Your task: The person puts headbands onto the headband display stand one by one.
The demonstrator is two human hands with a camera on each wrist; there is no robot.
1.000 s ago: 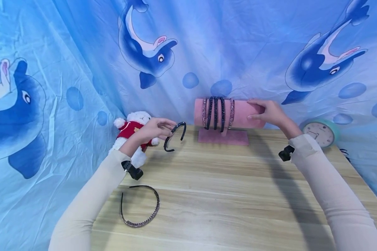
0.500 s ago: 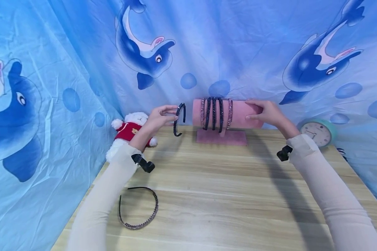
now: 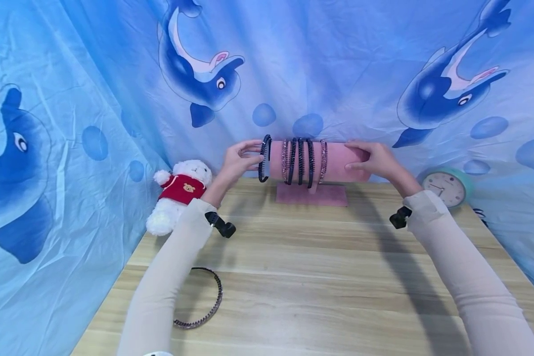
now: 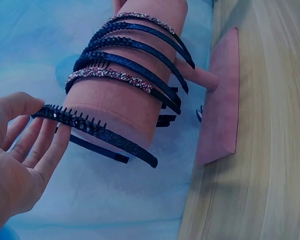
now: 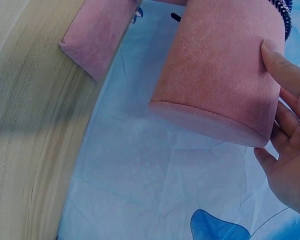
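My left hand (image 3: pixel 242 159) pinches a black toothed headband (image 4: pixel 80 121) between thumb and fingers. In the left wrist view that headband stands at the near end of a pink velvet roll, its two ends either side of the rim. The roll belongs to a pink display stand (image 3: pixel 338 160), on which several black headbands (image 4: pixel 135 62) and two pink glittery headbands (image 4: pixel 110 78) hang in a row. At the roll's other end my right hand (image 3: pixel 379 160) grips it, thumb in front and fingers behind, as the right wrist view (image 5: pixel 290 145) shows.
Another headband (image 3: pixel 215 301) lies on the wooden table (image 3: pixel 302 277), partly hidden by the left sleeve. A white plush bear (image 3: pixel 187 188) in a red top sits at the left. At the back right stands a green clock (image 3: pixel 447 188). A blue dolphin curtain (image 3: pixel 320 64) hangs behind.
My left hand has carried the black headband rightward and up from beside the bear to the left end of the pink roll. The right hand has stayed on the roll.
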